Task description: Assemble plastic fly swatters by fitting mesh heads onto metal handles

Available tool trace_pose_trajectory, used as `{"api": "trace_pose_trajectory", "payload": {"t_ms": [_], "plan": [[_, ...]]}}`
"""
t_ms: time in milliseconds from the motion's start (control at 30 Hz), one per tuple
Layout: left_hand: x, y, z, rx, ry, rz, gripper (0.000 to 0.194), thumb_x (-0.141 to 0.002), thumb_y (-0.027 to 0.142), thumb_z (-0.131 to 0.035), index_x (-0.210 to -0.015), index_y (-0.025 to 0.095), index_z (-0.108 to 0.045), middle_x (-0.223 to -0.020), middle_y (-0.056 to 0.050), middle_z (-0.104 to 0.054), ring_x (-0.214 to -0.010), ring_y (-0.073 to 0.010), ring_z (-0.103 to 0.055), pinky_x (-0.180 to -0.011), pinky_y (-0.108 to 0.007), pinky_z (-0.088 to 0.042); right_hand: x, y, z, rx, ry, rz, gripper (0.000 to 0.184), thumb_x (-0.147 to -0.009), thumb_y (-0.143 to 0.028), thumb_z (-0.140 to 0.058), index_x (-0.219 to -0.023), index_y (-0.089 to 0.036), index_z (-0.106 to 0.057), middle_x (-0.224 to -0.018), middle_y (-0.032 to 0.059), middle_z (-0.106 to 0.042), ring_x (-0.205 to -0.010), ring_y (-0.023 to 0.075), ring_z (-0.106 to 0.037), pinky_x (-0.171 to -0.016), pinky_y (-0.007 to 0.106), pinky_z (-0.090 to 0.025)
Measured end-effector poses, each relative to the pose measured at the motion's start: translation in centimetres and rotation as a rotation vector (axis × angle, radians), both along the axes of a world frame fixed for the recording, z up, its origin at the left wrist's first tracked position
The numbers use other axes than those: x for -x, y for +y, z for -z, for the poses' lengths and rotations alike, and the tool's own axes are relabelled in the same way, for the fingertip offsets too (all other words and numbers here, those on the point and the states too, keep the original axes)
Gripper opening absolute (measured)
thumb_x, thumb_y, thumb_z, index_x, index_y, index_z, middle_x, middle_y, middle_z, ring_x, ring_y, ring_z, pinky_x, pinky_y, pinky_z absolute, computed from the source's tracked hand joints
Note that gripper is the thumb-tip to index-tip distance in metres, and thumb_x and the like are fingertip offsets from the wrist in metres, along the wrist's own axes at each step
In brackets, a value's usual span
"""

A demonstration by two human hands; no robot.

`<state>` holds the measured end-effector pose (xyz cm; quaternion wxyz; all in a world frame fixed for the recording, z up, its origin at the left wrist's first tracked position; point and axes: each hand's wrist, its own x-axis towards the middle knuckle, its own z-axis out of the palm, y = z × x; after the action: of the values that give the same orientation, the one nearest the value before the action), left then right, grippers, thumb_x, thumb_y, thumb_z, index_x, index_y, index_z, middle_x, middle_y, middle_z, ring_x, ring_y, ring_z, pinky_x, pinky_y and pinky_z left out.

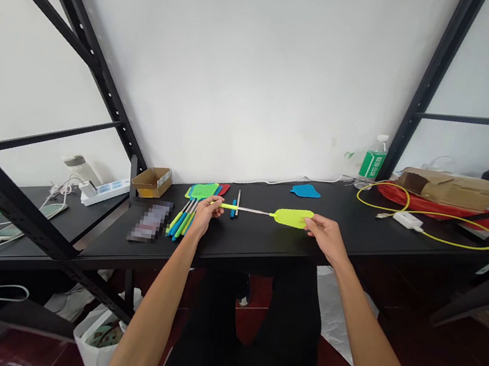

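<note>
A yellow-green fly swatter (293, 217) with a thin metal shaft stretches level between my two hands, above the black table. My left hand (208, 211) is closed round its handle end. The far end of the swatter's flat head is pinched by my right hand (321, 232). Left of my left hand lies a pile of fly swatters (203, 191) in green, blue and red, their handles towards me. A loose blue swatter head (306, 191) rests further back. Behind the held shaft are a blue handle piece (233, 208) and a slim metal rod (238, 202).
An open cardboard box (151, 183) and a blurred-out flat item (151, 221) lie at the left. A water bottle (373, 162), a yellow cable (458, 243) and a brown carton (450, 188) are at the right. Black metal posts (433, 71) frame the table; a white bin (101, 340) stands below.
</note>
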<state>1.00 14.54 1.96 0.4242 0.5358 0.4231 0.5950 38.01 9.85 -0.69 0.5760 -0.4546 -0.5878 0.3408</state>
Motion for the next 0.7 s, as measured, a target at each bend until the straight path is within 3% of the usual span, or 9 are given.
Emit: {"api": "trace_pose_trajectory", "payload": {"t_ms": [133,300,467,567,700], "plan": [[0.0,-0.1,0.0,0.006,0.002,0.010,0.029,-0.075,0.043,-0.077,-0.089,0.018,-0.070,-0.061,-0.001,-0.064,-0.052,-0.0112,-0.053,-0.053,-0.024,-0.038,0.1,0.1,0.0,0.021,0.066,0.040,0.050,-0.075,-0.055,-0.074,-0.105,-0.016,-0.074,-0.063,0.0008,-0.063,-0.055,0.0160,-0.055,-0.054,0.029,-0.047],[0.0,0.0,0.0,0.022,-0.008,-0.001,0.030,-0.075,0.044,-0.076,-0.087,0.016,-0.071,-0.062,-0.003,-0.065,-0.051,-0.0107,-0.052,-0.052,-0.024,-0.038,0.3,-0.3,-0.6,0.033,0.089,0.012,0.057,-0.080,-0.050,-0.069,-0.126,-0.016,-0.068,-0.061,-0.0006,-0.062,-0.054,0.0146,-0.053,-0.053,0.028,-0.044],[0.1,0.2,0.0,0.042,-0.026,-0.032,0.036,-0.072,0.047,-0.076,-0.086,0.014,-0.073,-0.060,-0.003,-0.064,-0.050,-0.0111,-0.050,-0.050,-0.025,-0.036,0.2,-0.9,-1.2,0.048,0.124,-0.033,0.066,-0.078,-0.030,-0.062,-0.143,-0.024,-0.055,-0.098,0.0051,-0.073,-0.061,0.0121,-0.059,-0.056,0.025,-0.047],[0.1,0.2,0.1,0.050,-0.036,-0.046,0.037,-0.071,0.047,-0.077,-0.085,0.013,-0.073,-0.060,-0.004,-0.065,-0.050,-0.0110,-0.050,-0.050,-0.025,-0.036,0.0,-1.1,-1.3,0.044,0.109,-0.073,0.065,-0.074,-0.023,-0.061,-0.139,-0.026,-0.059,-0.122,0.0084,-0.070,-0.063,0.0105,-0.059,-0.056,0.025,-0.047],[0.1,0.3,0.1,0.055,-0.050,-0.063,0.038,-0.070,0.048,-0.078,-0.083,0.013,-0.073,-0.060,-0.004,-0.065,-0.050,-0.0106,-0.050,-0.050,-0.025,-0.036,-0.1,-1.2,-1.3,0.045,0.075,-0.075,0.052,-0.074,-0.022,-0.064,-0.126,-0.022,-0.070,-0.128,0.0111,-0.068,-0.065,0.0114,-0.060,-0.056,0.026,-0.046]]}}
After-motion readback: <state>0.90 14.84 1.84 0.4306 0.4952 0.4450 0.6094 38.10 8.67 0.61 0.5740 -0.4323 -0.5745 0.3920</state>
